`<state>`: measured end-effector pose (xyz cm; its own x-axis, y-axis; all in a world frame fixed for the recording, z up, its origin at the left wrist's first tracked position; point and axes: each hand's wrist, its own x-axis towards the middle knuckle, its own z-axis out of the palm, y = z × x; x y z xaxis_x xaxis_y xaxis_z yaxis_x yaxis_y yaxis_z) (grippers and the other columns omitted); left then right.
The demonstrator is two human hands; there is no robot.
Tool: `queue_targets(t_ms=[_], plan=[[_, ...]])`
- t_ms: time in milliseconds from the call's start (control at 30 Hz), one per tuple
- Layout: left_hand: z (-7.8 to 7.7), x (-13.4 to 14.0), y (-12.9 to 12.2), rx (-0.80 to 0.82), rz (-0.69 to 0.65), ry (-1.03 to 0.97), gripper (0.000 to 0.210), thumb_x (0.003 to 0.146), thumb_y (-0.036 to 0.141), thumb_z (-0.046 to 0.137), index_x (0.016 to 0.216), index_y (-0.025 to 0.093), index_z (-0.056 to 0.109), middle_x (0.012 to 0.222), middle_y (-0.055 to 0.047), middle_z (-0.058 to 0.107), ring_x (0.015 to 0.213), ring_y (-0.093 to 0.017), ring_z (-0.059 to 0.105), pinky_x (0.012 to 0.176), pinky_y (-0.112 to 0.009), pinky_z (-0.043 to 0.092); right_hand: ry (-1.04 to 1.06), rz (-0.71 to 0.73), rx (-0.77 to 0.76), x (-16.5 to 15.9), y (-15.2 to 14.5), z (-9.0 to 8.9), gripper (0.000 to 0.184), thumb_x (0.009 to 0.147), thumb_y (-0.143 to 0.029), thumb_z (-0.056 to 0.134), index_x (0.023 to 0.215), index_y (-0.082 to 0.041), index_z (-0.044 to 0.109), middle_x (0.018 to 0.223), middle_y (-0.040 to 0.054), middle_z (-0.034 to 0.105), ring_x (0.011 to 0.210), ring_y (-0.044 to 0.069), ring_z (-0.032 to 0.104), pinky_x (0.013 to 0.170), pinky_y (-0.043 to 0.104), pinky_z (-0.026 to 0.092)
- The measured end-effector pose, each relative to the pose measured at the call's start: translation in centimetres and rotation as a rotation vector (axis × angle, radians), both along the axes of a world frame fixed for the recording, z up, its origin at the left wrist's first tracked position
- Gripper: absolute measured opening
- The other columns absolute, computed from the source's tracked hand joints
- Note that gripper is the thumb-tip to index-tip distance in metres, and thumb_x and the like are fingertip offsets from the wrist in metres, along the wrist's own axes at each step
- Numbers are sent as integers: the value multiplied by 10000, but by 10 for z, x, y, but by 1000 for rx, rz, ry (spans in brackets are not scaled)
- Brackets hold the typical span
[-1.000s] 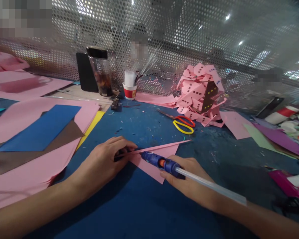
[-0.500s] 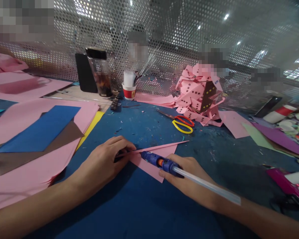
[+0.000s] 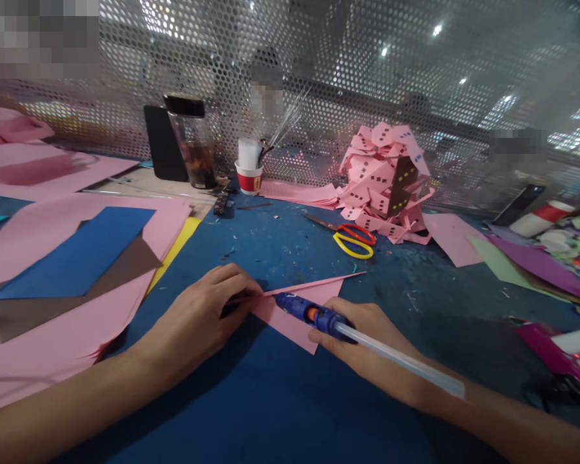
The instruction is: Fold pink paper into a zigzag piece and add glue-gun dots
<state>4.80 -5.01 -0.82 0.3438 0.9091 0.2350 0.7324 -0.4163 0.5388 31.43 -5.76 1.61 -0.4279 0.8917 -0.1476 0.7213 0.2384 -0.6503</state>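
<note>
My left hand (image 3: 222, 303) is closed on the left end of a folded piece of pink paper (image 3: 302, 325), its fingertips pinching the fold. The paper lies on the blue tabletop, with a narrow flap raised along its far edge. In my right hand (image 3: 362, 332) is a blue hot glue gun (image 3: 314, 316), with a long clear glue stick (image 3: 401, 357) reaching out of its back over my wrist. The nozzle meets the paper by the fold, close to my left fingertips. Whether glue is coming out I cannot tell.
Scissors (image 3: 355, 240) with red and yellow handles lie beyond the paper. Behind them stands a pink paper construction (image 3: 384, 183). Blue paper (image 3: 82, 251) tops pink sheets (image 3: 53, 361) at left. A jar (image 3: 193, 145) and paper cup (image 3: 249, 179) stand near the perforated metal panel (image 3: 319, 64).
Hardly anything differs: both hands, the paper and the glue gun keep their places. The whole view has shifted very slightly.
</note>
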Motion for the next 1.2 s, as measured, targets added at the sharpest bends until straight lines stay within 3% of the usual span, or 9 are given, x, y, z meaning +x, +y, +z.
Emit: queue_targets(t_ms=[1200], plan=[[-3, -1, 3, 46, 1, 56, 175, 922, 299, 512, 961, 252, 676, 1018, -26, 648, 933, -195, 614, 803, -306, 503, -122, -119, -46, 10, -1, 8, 210, 853, -383, 634, 764, -216, 545, 689, -32, 630, 605, 116, 539, 525, 220, 302]])
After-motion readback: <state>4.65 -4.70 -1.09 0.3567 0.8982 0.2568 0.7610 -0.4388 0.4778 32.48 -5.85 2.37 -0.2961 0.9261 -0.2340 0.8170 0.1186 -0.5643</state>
